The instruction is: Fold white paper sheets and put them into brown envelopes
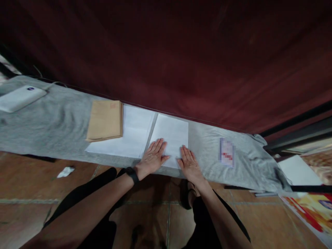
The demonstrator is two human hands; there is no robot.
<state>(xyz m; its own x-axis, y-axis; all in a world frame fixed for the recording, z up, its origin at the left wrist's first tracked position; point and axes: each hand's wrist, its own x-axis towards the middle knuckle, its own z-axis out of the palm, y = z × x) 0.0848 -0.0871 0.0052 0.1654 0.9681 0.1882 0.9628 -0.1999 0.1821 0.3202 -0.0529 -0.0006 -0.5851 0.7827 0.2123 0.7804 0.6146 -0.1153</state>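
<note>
A white sheet of paper [171, 133] lies flat on the grey cloth in front of me. My left hand [153, 157] rests palm down on its lower left part, fingers stretched out. On its lower right edge lies my right hand [190, 163], also flat with the fingers extended. Neither hand grips anything. To the left is a stack of white paper [136, 129], partly covered by a pile of brown envelopes [104, 121]. A narrow strip of cloth shows between the stack and the single sheet.
Grey cloth [70, 121] covers the long narrow surface. A white device with a cable [22, 98] lies at far left, a blurred-out card [227, 153] at right. Dark red fabric [166, 55] hangs behind. Crumpled tissue [65, 172] lies on the tiled floor [145, 214].
</note>
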